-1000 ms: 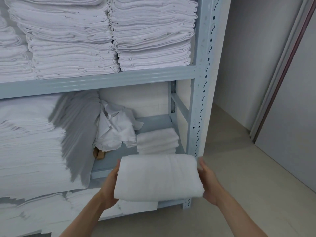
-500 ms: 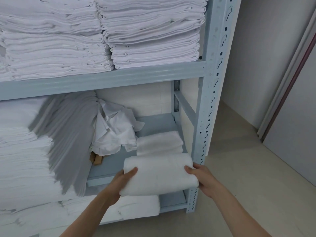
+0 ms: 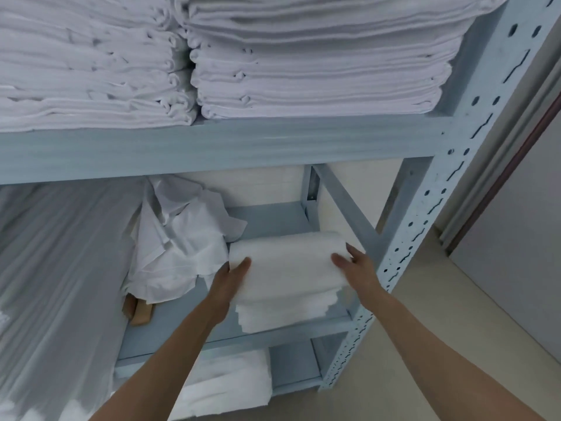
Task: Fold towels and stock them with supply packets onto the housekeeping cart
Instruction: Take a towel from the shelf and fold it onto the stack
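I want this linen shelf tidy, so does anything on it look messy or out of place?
Yes. A crumpled white cloth lies bunched, not folded, on the middle shelf, left of the folded towel both hands hold. Below the cloth, a tan object lies on the shelf, unlike the linen; I cannot tell what it is.

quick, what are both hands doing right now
Left hand: holds the left end of the folded towel, thumb on top.
Right hand: holds the towel's right end, fingers on top.

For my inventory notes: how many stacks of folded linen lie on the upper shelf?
2 in view: the left stack and the right stack, side by side. More may lie beyond the frame's left edge.
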`<action>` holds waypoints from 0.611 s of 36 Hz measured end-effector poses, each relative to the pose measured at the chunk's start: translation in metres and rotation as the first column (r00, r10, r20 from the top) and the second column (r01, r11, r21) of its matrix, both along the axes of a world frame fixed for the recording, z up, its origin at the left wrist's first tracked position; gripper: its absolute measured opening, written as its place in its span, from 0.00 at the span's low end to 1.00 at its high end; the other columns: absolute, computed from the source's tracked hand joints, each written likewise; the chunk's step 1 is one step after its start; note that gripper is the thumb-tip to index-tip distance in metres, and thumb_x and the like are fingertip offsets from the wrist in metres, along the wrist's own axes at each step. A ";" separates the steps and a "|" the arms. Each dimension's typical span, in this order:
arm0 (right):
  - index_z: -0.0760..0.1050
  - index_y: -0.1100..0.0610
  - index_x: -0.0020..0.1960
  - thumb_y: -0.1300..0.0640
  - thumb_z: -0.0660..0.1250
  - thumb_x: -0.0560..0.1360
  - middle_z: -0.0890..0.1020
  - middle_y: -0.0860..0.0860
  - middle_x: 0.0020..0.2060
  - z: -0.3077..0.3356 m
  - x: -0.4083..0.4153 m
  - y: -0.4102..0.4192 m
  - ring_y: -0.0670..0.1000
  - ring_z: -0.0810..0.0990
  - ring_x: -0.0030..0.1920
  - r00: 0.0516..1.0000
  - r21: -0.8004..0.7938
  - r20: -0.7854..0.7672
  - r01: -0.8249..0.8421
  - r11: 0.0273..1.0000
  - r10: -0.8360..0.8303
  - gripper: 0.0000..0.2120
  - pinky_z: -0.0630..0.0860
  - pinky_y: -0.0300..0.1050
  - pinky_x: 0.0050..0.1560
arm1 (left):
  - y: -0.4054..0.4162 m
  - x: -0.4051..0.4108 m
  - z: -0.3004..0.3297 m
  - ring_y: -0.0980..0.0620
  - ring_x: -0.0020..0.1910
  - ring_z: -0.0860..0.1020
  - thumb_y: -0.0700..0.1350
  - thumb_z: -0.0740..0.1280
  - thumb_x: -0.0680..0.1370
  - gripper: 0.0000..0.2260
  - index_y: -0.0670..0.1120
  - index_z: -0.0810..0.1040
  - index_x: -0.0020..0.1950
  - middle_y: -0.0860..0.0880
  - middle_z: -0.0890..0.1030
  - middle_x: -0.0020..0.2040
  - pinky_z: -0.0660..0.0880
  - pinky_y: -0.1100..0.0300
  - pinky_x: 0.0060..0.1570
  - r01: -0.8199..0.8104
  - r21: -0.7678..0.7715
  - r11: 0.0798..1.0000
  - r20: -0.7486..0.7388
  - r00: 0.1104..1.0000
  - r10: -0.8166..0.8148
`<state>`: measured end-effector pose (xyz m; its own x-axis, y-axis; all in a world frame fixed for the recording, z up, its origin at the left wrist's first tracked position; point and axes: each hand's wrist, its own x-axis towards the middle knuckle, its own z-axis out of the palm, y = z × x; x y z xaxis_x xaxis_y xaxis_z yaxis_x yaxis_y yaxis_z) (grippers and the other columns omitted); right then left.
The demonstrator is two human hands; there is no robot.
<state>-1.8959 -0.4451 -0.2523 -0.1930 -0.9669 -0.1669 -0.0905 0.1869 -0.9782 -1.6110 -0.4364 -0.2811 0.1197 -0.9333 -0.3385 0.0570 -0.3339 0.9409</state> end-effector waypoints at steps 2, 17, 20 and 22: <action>0.69 0.58 0.74 0.56 0.70 0.78 0.81 0.49 0.58 -0.005 0.005 -0.014 0.43 0.83 0.49 0.996 -0.006 -0.083 0.024 1.000 -0.025 0.25 0.79 0.34 0.48 | -0.013 0.000 -0.004 0.47 0.57 0.80 0.53 0.68 0.80 0.18 0.45 0.77 0.66 0.47 0.82 0.59 0.75 0.50 0.63 -0.020 0.017 1.000 0.002 1.000 0.020; 0.71 0.59 0.70 0.47 0.63 0.80 0.78 0.56 0.60 -0.080 0.007 -0.042 0.56 0.78 0.56 0.830 0.149 -0.556 0.047 0.988 0.045 0.23 0.75 0.48 0.52 | -0.037 -0.010 -0.060 0.45 0.56 0.78 0.54 0.69 0.79 0.23 0.44 0.71 0.69 0.45 0.78 0.62 0.74 0.55 0.50 -0.082 0.177 0.981 0.274 0.961 0.031; 0.67 0.60 0.73 0.51 0.66 0.79 0.73 0.57 0.66 -0.070 0.014 -0.042 0.60 0.73 0.64 0.568 -0.037 -0.823 0.011 0.999 -0.036 0.26 0.70 0.56 0.62 | -0.039 -0.011 -0.054 0.42 0.62 0.73 0.48 0.72 0.77 0.25 0.42 0.69 0.71 0.42 0.72 0.65 0.73 0.50 0.58 -0.093 -0.003 0.996 0.515 0.853 0.082; 0.71 0.61 0.70 0.56 0.69 0.75 0.75 0.58 0.65 -0.064 0.019 -0.044 0.60 0.75 0.64 0.376 -0.239 -0.911 -0.147 0.960 -0.169 0.24 0.71 0.58 0.61 | -0.038 -0.015 -0.047 0.40 0.66 0.68 0.43 0.72 0.76 0.24 0.42 0.71 0.71 0.41 0.69 0.66 0.68 0.47 0.66 0.009 -0.164 0.986 0.711 0.695 0.112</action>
<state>-1.8766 -0.4891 -0.3162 -0.0831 -0.9327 0.3509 -0.9564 -0.0242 -0.2909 -1.6263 -0.4741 -0.3284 0.3184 -0.9479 0.0062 -0.6402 -0.2102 0.7389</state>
